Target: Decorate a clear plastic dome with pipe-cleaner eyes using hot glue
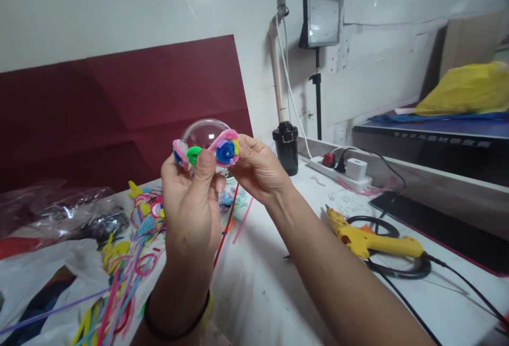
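Note:
Up in front of me I hold a clear plastic dome [201, 130] with fuzzy pipe-cleaner decorations around its lower edge. These show a pink band [225, 136], a blue coil [226, 151], a green coil [193, 154] and a bit of yellow. My left hand [194, 192] grips it from below and the left, thumb pressed near the green coil. At the right end, my right hand [256, 168] pinches the piece beside the yellow bit. The fingers behind the dome are partly hidden. A red pipe cleaner [226, 227] slants downward below the hands.
Loose coloured pipe cleaners [119, 293] and plastic bags [75, 213] lie at the left. On the right are a yellow glue gun [369, 240] with its cord, a power strip [342, 174], a black canister [286, 150] and a lamp on a stand [323, 17]. A maroon board [159, 91] leans behind.

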`<action>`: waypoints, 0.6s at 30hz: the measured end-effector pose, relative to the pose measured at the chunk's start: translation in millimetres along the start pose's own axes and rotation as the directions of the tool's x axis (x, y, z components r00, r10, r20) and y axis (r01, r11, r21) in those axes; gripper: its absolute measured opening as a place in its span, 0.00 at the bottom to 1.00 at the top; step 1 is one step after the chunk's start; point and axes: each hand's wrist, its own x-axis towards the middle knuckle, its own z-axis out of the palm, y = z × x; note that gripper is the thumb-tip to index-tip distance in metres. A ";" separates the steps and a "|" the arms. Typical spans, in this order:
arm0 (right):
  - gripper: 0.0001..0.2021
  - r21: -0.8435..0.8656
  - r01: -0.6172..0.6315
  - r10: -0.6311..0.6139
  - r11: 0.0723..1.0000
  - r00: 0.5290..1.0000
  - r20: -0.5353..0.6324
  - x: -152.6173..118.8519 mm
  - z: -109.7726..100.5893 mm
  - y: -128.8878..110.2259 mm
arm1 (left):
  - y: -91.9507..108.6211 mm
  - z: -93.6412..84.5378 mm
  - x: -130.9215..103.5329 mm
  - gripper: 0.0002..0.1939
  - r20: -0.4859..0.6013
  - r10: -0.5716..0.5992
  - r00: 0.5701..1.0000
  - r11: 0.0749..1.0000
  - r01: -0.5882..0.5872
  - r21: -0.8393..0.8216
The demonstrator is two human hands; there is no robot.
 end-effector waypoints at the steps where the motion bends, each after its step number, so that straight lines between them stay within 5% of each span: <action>1: 0.12 -0.004 0.002 -0.002 1.000 1.000 0.002 -0.1 0.1 -0.1 | 0.0 -0.2 0.1 0.15 -0.001 -0.001 1.000 1.000 0.001 -0.001; 18: 0.14 -0.015 -0.031 0.029 0.999 0.996 -0.089 0.4 3.7 3.4 | -1.5 -0.7 -0.3 0.19 -0.073 -0.052 0.996 0.999 0.053 0.002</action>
